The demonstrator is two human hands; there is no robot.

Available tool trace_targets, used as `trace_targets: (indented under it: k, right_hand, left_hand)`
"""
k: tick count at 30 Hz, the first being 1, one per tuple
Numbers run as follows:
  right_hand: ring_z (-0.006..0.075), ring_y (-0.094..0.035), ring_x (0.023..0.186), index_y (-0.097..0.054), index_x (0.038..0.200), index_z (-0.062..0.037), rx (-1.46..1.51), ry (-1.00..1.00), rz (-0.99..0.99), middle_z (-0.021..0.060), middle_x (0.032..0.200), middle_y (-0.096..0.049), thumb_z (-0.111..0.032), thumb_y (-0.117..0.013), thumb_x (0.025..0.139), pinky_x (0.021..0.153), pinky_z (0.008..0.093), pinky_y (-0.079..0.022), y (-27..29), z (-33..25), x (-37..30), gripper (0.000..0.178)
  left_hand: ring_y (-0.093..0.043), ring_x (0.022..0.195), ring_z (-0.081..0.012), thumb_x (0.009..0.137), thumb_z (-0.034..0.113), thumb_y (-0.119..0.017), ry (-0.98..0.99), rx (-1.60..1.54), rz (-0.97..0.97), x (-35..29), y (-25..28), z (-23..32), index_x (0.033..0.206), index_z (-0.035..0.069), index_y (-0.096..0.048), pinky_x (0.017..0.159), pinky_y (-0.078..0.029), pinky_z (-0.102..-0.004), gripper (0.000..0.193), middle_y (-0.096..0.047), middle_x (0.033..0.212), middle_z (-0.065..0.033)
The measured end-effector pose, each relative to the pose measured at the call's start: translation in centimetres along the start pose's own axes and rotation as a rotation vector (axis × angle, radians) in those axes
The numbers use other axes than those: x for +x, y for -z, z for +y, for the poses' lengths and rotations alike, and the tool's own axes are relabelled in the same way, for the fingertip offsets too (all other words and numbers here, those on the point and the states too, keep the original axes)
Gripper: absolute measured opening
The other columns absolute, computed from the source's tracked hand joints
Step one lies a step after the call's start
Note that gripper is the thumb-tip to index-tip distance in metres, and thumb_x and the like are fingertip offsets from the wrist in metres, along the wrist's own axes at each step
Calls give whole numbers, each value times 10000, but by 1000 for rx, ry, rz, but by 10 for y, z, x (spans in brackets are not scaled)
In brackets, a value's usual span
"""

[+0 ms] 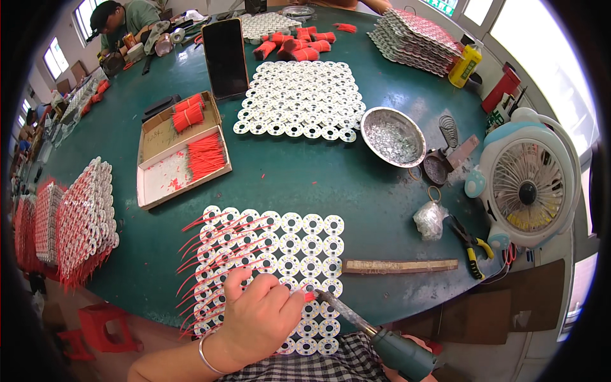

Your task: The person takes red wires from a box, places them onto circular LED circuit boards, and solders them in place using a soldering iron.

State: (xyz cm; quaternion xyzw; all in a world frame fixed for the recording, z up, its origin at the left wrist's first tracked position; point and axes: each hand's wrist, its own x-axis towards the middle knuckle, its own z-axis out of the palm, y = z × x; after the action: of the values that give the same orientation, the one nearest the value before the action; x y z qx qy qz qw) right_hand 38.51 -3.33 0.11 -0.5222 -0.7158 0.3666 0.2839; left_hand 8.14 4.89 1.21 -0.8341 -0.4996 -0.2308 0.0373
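Observation:
In front of me lies a panel of round white LED circuit boards (312, 245), each with a hole in its middle. Thin red wires (191, 260) fan out over its left columns. My left hand (264, 312) is closed in a pinch above the panel, with a short bit of red wire (310, 297) showing at its fingertips. The tip of a green-handled soldering iron (402, 354) meets the panel right beside those fingertips. Only a sliver of my right hand (391, 374) shows at the lower edge, around the iron's handle; its fingers are mostly hidden.
A box of red wires (184, 181) and an upright phone (226, 58) stand beyond the panel. Further right are another panel (299, 102), a metal bowl (393, 162), pliers (470, 245) and a fan (528, 184). A wooden strip (401, 266) lies beside my panel. Another person (130, 28) works far left.

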Motion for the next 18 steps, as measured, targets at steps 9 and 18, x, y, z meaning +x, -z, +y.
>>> trace_targets:
  k: [9, 18]
  right_hand:
    - [183, -673, 795, -583, 1250, 19, 134, -57, 114, 105, 965, -672, -40, -607, 936, 697, 337, -560, -11, 31, -20, 320]
    - [180, -663, 756, -603, 1211, 15, 86, -63, 12, 93, 951, -667, -65, -647, 932, 696, 337, -544, -5, 20, -12, 294]
  left_hand:
    - [-561, 815, -159, 754, 170, -741, 16, 14, -18, -8, 13, -4, 932, 147, -742, 920, -326, -477, 179, -547, 745, 56]
    - [-550, 801, -153, 724, 160, -752, -4, 60, 92, 1, 38, 22, 951, 138, -737, 891, -307, -463, 229, -513, 744, 55]
